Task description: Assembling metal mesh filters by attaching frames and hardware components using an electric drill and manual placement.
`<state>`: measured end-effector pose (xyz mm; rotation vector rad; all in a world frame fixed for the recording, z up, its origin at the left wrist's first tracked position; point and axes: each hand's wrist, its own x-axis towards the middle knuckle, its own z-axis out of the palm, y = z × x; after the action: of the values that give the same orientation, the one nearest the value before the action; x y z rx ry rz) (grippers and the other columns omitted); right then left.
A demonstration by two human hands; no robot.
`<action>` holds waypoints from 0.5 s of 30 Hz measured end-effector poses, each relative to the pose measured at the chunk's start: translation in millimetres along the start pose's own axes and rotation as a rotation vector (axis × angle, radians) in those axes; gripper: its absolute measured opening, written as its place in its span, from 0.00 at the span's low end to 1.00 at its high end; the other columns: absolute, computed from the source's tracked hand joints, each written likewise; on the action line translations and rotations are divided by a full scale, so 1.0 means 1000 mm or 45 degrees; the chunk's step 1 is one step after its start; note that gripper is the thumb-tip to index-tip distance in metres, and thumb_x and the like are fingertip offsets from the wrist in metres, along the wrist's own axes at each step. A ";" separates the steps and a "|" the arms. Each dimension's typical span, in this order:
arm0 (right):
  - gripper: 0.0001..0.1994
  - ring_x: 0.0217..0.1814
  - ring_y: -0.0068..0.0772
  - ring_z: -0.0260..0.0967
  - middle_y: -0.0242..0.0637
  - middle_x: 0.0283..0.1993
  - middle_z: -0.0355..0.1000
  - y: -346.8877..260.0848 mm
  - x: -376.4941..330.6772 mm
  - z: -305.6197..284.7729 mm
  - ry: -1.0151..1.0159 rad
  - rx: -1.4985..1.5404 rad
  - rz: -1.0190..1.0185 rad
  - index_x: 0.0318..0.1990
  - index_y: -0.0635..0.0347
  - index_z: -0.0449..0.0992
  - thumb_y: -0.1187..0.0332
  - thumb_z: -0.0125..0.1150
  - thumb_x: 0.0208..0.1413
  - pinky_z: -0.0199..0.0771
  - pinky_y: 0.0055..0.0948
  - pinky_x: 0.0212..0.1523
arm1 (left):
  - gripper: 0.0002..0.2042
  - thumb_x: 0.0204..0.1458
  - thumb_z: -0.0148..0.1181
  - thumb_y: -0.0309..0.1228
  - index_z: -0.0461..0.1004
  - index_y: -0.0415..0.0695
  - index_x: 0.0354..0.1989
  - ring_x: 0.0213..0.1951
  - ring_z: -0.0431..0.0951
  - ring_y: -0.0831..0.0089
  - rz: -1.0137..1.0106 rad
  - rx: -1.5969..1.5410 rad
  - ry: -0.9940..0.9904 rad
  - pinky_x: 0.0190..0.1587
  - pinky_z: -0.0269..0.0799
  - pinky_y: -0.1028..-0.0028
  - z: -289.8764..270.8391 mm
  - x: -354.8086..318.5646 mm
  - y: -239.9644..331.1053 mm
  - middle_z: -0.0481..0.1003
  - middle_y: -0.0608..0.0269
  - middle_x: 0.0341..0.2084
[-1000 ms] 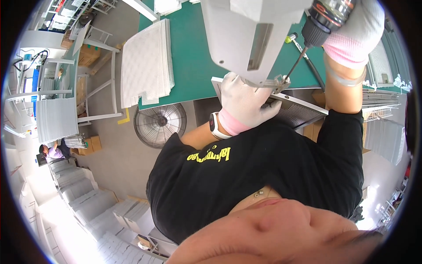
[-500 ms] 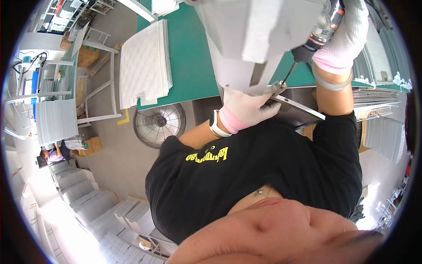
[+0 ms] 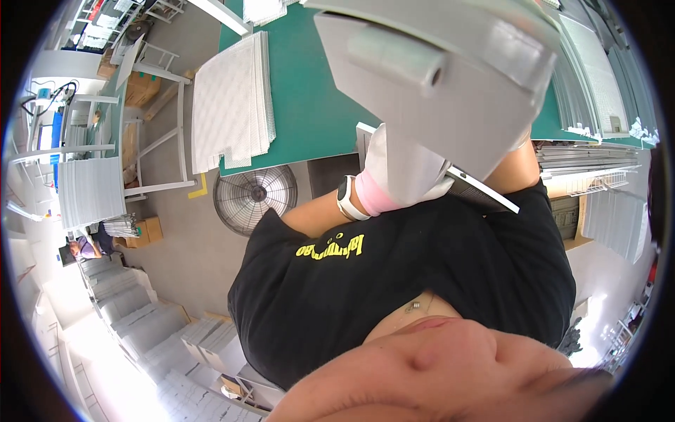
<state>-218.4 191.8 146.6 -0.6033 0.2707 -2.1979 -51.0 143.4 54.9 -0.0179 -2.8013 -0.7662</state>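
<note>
A large grey housing (image 3: 450,105) with a short tube-like boss fills the upper middle, close to the camera and partly blurred. Below it, my left hand (image 3: 383,169), in a white glove with a pink cuff, is closed at a dark perforated panel (image 3: 485,191) with a white edge. The housing covers part of that hand's fingers, so the exact grip shows only in part. On the other side my right forearm (image 3: 517,169) runs up behind the housing. My right hand is hidden there, and no power screwdriver is visible now.
A stack of white perforated sheets (image 3: 232,105) lies on the green tabletop (image 3: 302,98). A round floor fan (image 3: 256,193) stands below its edge. More sheets (image 3: 594,77) stand at the right. A distant person (image 3: 88,246) is at the far left, near stacked panels (image 3: 130,309).
The grey housing has shifted and turned, now covering my right hand and the power screwdriver seen before. My right forearm has moved inward. My left hand stays nearly in place.
</note>
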 end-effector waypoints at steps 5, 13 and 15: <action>0.22 0.44 0.31 0.76 0.46 0.46 0.76 0.004 0.003 -0.008 -0.043 -0.092 -0.073 0.55 0.64 0.70 0.56 0.58 0.63 0.78 0.29 0.46 | 0.13 0.38 0.65 0.42 0.78 0.50 0.30 0.32 0.74 0.60 0.061 -0.078 0.306 0.36 0.69 0.62 0.020 0.003 -0.009 0.74 0.64 0.30; 0.20 0.40 0.27 0.76 0.42 0.43 0.76 -0.019 0.028 0.014 -0.041 -0.398 -0.559 0.54 0.61 0.72 0.55 0.57 0.64 0.79 0.26 0.42 | 0.25 0.44 0.71 0.36 0.78 0.44 0.52 0.30 0.75 0.68 0.101 -0.033 0.421 0.33 0.71 0.71 0.011 0.000 -0.015 0.74 0.66 0.25; 0.19 0.39 0.26 0.76 0.41 0.42 0.77 -0.029 0.037 0.022 -0.038 -0.478 -0.690 0.53 0.61 0.72 0.55 0.56 0.65 0.79 0.25 0.42 | 0.22 0.38 0.72 0.39 0.80 0.45 0.44 0.27 0.73 0.66 0.123 0.065 0.522 0.32 0.68 0.68 0.000 0.012 -0.012 0.71 0.68 0.21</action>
<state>-247.0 182.1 188.8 -1.0087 0.5662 -2.6742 -63.0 132.6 51.9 0.0116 -2.4102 -0.5966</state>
